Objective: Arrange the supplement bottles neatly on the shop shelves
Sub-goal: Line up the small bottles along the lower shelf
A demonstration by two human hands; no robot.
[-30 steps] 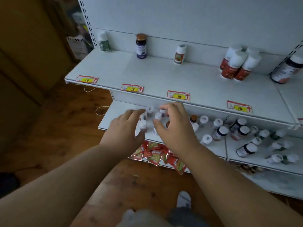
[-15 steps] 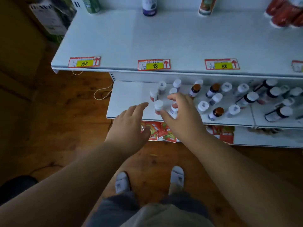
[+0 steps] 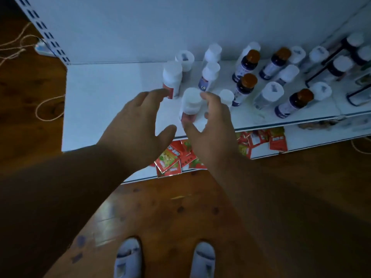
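Head view, looking down at the white shelf (image 3: 112, 101), and both hands are in over its front edge. Right hand (image 3: 212, 133) curls round a white-capped bottle with a red label (image 3: 190, 103), thumb at its base on the near side, fingers arcing over the far side at cap height, so that bottle stands upright inside the grip, near the shelf's front. Left hand (image 3: 136, 125) is spread, fingers loose and apart, holding nothing; its fingertips reach just beside a second red-label bottle (image 3: 172, 79), which stands upright a little further back, though I can't tell whether they touch it. Behind and to the right, more bottles crowd the shelf: white-capped ones (image 3: 210, 74) and dark ones with brown caps (image 3: 246, 85), most upright, scattered rather than in rows. The left part of the shelf is bare white. One level down, red sachets (image 3: 170, 159) lie in a loose heap on the lower shelf (image 3: 313, 141). Below that, wooden floor (image 3: 180, 213) and two pale slippers (image 3: 127, 257) at the bottom edge. String (image 3: 48, 109) loops on the floor at left.
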